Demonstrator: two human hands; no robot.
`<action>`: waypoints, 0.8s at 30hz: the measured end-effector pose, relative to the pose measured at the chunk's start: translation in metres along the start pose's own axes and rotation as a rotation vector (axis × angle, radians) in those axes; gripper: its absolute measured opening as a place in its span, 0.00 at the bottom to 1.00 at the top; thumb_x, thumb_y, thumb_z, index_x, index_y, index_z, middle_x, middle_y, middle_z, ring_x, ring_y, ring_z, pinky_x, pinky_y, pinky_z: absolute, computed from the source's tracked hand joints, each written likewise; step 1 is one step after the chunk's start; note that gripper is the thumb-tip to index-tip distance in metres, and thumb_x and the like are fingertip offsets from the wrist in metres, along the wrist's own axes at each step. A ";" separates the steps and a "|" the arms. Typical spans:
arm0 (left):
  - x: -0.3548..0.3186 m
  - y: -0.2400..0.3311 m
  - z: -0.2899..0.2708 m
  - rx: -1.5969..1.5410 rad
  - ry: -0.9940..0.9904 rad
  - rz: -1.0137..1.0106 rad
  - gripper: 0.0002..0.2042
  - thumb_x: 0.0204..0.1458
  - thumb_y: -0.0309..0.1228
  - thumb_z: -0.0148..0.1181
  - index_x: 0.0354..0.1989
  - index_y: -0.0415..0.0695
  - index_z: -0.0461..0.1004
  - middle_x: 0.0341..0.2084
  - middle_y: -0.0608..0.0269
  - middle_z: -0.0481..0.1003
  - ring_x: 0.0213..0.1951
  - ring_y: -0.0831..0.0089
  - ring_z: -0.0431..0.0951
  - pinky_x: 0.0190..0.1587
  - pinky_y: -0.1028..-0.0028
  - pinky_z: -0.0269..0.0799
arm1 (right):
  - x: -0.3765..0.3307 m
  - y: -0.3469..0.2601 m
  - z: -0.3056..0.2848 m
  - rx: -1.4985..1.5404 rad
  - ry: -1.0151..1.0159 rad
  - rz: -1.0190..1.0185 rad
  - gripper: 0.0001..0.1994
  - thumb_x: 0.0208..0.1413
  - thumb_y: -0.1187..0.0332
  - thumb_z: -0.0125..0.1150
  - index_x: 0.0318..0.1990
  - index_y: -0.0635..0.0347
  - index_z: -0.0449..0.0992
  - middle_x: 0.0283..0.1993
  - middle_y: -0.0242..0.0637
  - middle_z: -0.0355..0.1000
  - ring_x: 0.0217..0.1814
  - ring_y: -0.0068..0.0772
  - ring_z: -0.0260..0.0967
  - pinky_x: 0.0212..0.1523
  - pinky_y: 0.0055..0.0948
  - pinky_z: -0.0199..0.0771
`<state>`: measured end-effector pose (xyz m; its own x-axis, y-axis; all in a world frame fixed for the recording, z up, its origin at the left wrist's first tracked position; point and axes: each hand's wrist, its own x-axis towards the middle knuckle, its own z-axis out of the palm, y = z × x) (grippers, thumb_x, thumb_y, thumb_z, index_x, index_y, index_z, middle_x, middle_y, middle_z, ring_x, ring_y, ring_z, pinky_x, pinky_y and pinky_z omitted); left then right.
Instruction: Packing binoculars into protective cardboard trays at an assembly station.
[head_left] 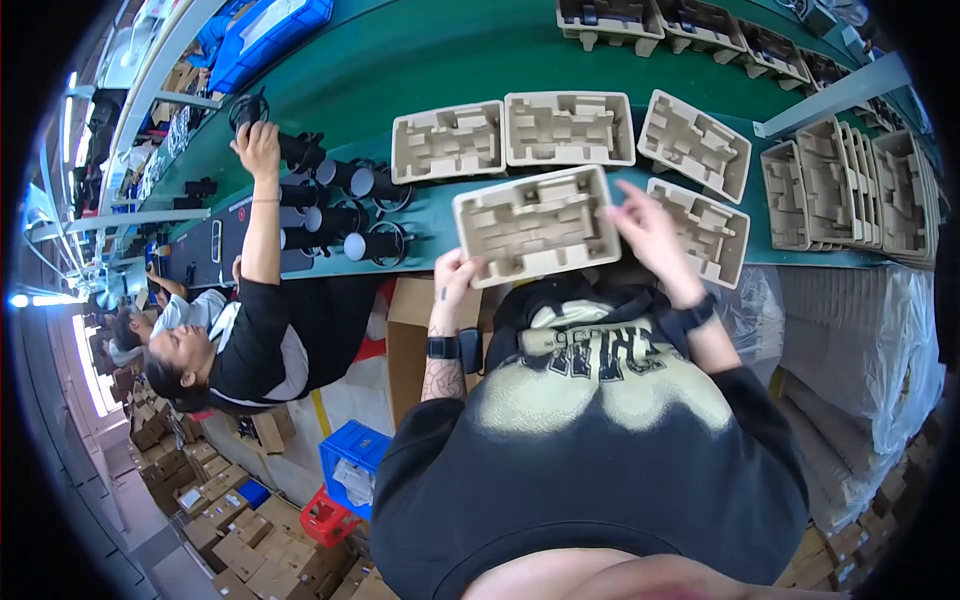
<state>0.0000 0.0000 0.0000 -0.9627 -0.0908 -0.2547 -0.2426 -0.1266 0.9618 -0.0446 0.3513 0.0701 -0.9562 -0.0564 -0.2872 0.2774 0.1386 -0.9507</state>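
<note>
A beige moulded-pulp tray (538, 268) with shaped hollows is held slightly tilted over the table's near edge. My left hand (456, 278) pinches its lower left corner, thumb on the rim. At its right end is my right hand (652, 232), index finger stretched out and fingers apart; whether a fingertip touches the rim is hard to tell. Beyond it, two like trays (452, 177) (570, 158) lie side by side. To the right, another tray (697, 148) lies turned at an angle, and one more tray (735, 240) is partly behind my right hand.
Nested trays (832, 190) stand at the right, near a metal post (835, 97). Filled trays (690, 40) line the far side of the green surface (440, 60). At left, a co-worker's hand (257, 150) grasps among several black cylindrical devices (335, 217). An open carton (405, 345) stands below.
</note>
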 end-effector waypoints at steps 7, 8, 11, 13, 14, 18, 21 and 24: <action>-0.037 0.084 0.027 0.235 0.006 0.003 0.09 0.48 0.27 0.58 0.18 0.41 0.68 0.14 0.76 0.65 0.19 0.85 0.63 0.20 0.81 0.58 | -0.003 0.008 0.021 -0.061 0.069 -0.052 0.25 0.49 0.78 0.54 0.58 0.67 0.65 0.45 0.38 0.73 0.41 0.24 0.71 0.43 0.22 0.71; -0.044 0.090 0.032 0.279 -0.018 0.031 0.09 0.48 0.27 0.57 0.19 0.40 0.68 0.15 0.76 0.66 0.19 0.84 0.63 0.21 0.81 0.59 | -0.022 0.004 0.022 -0.071 0.048 -0.048 0.25 0.49 0.78 0.54 0.58 0.67 0.65 0.45 0.38 0.73 0.41 0.24 0.71 0.43 0.22 0.71; -0.006 0.108 0.037 0.383 -0.065 0.150 0.08 0.47 0.26 0.57 0.20 0.38 0.69 0.16 0.75 0.66 0.20 0.84 0.62 0.21 0.80 0.59 | -0.027 -0.021 0.026 0.191 0.123 -0.176 0.25 0.49 0.78 0.54 0.58 0.70 0.64 0.43 0.39 0.74 0.42 0.23 0.71 0.44 0.21 0.71; -0.010 0.108 0.036 0.665 -0.061 0.041 0.06 0.47 0.25 0.57 0.23 0.37 0.70 0.18 0.75 0.68 0.22 0.84 0.62 0.24 0.81 0.60 | -0.039 -0.015 0.031 0.137 0.137 -0.149 0.26 0.48 0.79 0.54 0.58 0.70 0.64 0.42 0.38 0.74 0.41 0.23 0.71 0.43 0.20 0.71; -0.017 0.106 0.036 0.805 -0.063 -0.015 0.05 0.47 0.25 0.57 0.24 0.36 0.70 0.20 0.75 0.69 0.23 0.84 0.62 0.25 0.81 0.60 | -0.045 -0.012 0.035 0.079 0.152 -0.137 0.26 0.48 0.79 0.54 0.58 0.70 0.64 0.40 0.38 0.74 0.40 0.23 0.72 0.42 0.19 0.71; -0.020 0.078 0.021 0.397 -0.050 -0.033 0.02 0.43 0.24 0.58 0.26 0.40 0.73 0.17 0.67 0.67 0.23 0.81 0.66 0.26 0.72 0.65 | -0.018 -0.026 0.022 -0.063 0.098 -0.062 0.25 0.49 0.80 0.53 0.58 0.69 0.64 0.37 0.36 0.72 0.37 0.23 0.71 0.39 0.16 0.71; -0.039 0.067 0.022 0.359 0.014 0.198 0.03 0.45 0.24 0.58 0.24 0.40 0.71 0.19 0.68 0.69 0.24 0.81 0.67 0.28 0.74 0.65 | -0.030 -0.040 -0.009 0.126 -0.098 0.004 0.25 0.50 0.79 0.53 0.58 0.69 0.64 0.35 0.35 0.71 0.35 0.22 0.69 0.37 0.16 0.70; -0.033 0.057 -0.004 0.195 0.014 0.165 0.04 0.47 0.23 0.57 0.23 0.41 0.70 0.24 0.69 0.72 0.28 0.81 0.69 0.32 0.77 0.66 | -0.034 -0.044 -0.014 0.615 -0.365 0.019 0.24 0.50 0.77 0.54 0.58 0.68 0.65 0.34 0.33 0.69 0.34 0.21 0.67 0.36 0.15 0.67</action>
<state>0.0186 -0.0086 0.0633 -0.9898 -0.1081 -0.0931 -0.1023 0.0834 0.9913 -0.0255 0.3605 0.1230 -0.8881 -0.4020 -0.2230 0.3992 -0.4337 -0.8078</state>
